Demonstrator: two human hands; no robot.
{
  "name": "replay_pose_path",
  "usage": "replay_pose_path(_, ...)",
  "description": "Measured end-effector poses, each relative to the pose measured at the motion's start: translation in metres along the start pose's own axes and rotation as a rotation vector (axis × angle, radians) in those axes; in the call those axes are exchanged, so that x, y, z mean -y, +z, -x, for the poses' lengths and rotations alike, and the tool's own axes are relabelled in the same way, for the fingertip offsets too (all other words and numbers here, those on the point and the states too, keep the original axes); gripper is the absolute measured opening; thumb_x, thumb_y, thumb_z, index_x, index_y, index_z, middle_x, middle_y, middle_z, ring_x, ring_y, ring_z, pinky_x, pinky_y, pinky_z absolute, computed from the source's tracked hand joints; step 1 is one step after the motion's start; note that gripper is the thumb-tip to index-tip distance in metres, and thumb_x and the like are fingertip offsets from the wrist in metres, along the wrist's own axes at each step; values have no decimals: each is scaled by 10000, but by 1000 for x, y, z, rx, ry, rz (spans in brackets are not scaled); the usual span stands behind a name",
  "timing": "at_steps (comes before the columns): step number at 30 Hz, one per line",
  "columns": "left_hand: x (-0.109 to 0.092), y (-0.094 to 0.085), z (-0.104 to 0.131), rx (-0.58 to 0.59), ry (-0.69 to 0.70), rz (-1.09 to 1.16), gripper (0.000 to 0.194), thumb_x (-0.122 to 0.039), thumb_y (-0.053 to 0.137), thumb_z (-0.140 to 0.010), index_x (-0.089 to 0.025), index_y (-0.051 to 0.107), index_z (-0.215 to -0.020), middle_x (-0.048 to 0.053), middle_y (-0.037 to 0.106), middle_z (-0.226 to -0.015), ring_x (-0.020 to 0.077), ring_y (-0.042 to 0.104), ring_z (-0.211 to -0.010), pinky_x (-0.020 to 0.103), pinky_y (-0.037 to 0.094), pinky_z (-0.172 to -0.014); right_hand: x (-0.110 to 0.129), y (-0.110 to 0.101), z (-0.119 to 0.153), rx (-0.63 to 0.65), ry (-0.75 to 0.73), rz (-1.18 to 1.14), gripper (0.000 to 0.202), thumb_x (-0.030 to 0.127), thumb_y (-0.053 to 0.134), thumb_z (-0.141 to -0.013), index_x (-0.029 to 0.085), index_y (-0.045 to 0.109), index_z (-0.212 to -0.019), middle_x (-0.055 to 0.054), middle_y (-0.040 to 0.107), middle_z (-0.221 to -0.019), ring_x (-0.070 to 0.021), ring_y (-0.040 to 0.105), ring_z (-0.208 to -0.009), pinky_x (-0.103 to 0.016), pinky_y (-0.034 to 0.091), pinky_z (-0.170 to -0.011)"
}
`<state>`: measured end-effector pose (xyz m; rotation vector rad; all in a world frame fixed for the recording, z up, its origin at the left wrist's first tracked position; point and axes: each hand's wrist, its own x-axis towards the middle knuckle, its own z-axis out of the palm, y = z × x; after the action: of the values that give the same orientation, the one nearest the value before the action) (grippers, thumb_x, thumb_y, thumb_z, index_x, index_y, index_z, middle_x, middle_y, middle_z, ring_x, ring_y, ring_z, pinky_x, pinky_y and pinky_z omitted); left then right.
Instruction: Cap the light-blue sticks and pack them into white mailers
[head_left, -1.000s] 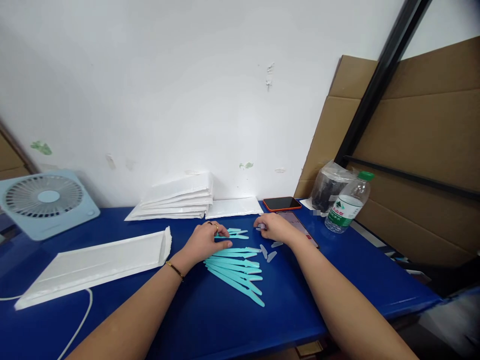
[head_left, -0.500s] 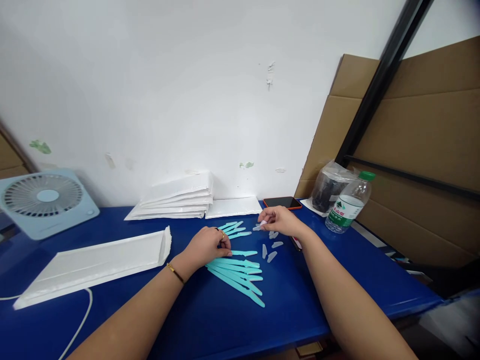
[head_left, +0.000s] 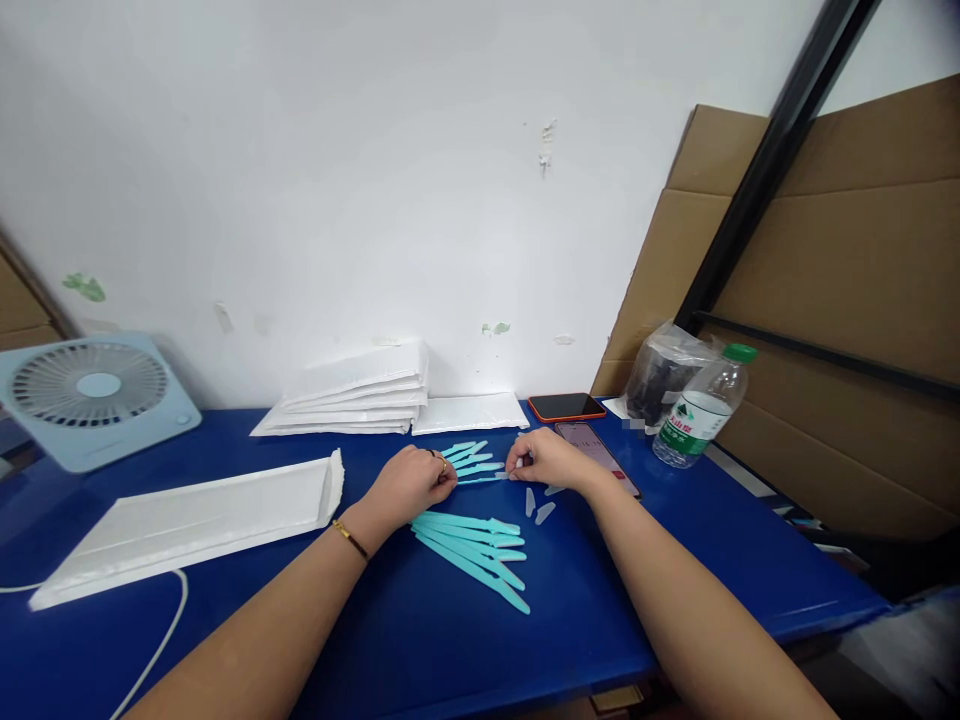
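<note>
My left hand (head_left: 414,482), with a ring and a gold bracelet, pinches a thin turquoise stick (head_left: 480,481) by its left end. At the stick's right tip, my right hand (head_left: 546,460) is closed on a small translucent cap (head_left: 502,476), which meets the tip. Several turquoise sticks (head_left: 469,545) lie fanned on the blue table below my left hand. Another group of turquoise sticks (head_left: 469,456) lies just above the held one. Loose translucent caps (head_left: 544,513) rest below my right hand, some partly hidden by it.
White padded envelopes (head_left: 352,395) are stacked by the wall, and another envelope (head_left: 217,515) lies at the left near a fan (head_left: 97,385). Two phones, one orange-edged (head_left: 566,407) and one lit (head_left: 592,450), lie behind my right hand, with a bottle (head_left: 694,420) further right.
My left hand has lifted a stick away from the lower fan. My right hand has moved left and down with a cap to the stick's tip, uncovering the lit phone.
</note>
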<state>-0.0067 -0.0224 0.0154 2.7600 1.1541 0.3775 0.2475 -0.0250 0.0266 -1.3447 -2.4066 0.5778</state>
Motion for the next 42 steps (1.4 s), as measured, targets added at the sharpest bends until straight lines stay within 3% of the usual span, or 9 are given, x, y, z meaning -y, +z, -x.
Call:
replay_pose_path(7, 2, 2, -2, -7, -8, -30, 257, -285, 426, -817, -205, 619, -669, 16, 604, -651, 141, 549, -639, 253, 337, -635, 6, 18, -10, -39, -75, -3, 123, 231, 614, -702, 184, 696, -782, -19, 657, -757, -119, 577, -654, -204, 403, -591)
replay_pose_path(12, 3, 2, -1, -129, -133, -44, 195, -327, 481, -804, -234, 647, -844, 33, 635, -849, 180, 548, -844, 270, 340, -717, 6, 11, -8, -109, -83, 13, 165, 251, 606, -721, 189, 685, -851, -34, 639, -835, -117, 560, -685, -212, 405, -638)
replay_pose_path(14, 0, -1, 2, -122, -120, 35, 204, -361, 499, -795, -240, 646, -868, 21, 630, -896, 167, 543, -835, 256, 352, -708, 1, 0, -1, -5, -93, -16, 191, 284, 635, -695, 197, 687, -856, -26, 625, -846, -111, 549, -679, -204, 402, -617)
replay_pose_path(17, -7, -5, 6, 39, -16, 226, 235, -430, 536, -760, -233, 650, -821, -6, 632, -833, 130, 543, -742, 216, 370, -651, -7, -12, 9, 250, -83, -35, 242, 330, 692, -622, 201, 697, -827, -2, 617, -783, -106, 538, -661, -189, 389, -577)
replay_pose_path(19, -12, -5, 8, 142, 26, 297, 256, -456, 570, -722, -228, 651, -807, -16, 633, -789, 119, 540, -702, 202, 367, -612, -12, -14, 10, 331, -49, -26, 253, 344, 704, -598, 190, 696, -799, 7, 613, -741, -99, 529, -633, -185, 381, -555)
replay_pose_path(23, -12, -1, 7, 164, -64, 291, 261, -441, 523, -748, -206, 635, -746, -9, 618, -710, 115, 518, -623, 208, 344, -550, -14, -8, 6, 279, 28, 0, 250, 371, 681, -617, 170, 667, -766, 14, 596, -663, -94, 512, -579, -185, 365, -506)
replay_pose_path(30, -4, 2, 3, 4, -191, 249, 217, -397, 497, -764, -204, 594, -745, -1, 613, -732, 130, 534, -656, 219, 348, -572, 1, -10, 4, 217, 41, -87, 243, 370, 638, -668, 152, 643, -775, -1, 607, -677, -95, 515, -600, -178, 372, -513)
replay_pose_path(36, -3, 2, 3, -23, -188, 199, 189, -379, 511, -769, -210, 592, -746, -12, 608, -719, 122, 531, -646, 219, 338, -568, 6, -9, 4, 186, 30, -129, 266, 387, 643, -664, 147, 642, -778, 3, 588, -657, -89, 500, -586, -177, 362, -511)
replay_pose_path(42, -8, 2, 1, -58, -142, 124, 193, -377, 508, -786, -212, 606, -766, -4, 619, -742, 131, 538, -664, 237, 343, -610, 12, 9, -5, 121, 13, -153, 257, 381, 641, -672, 151, 645, -787, 10, 585, -635, -93, 502, -580, -181, 361, -515)
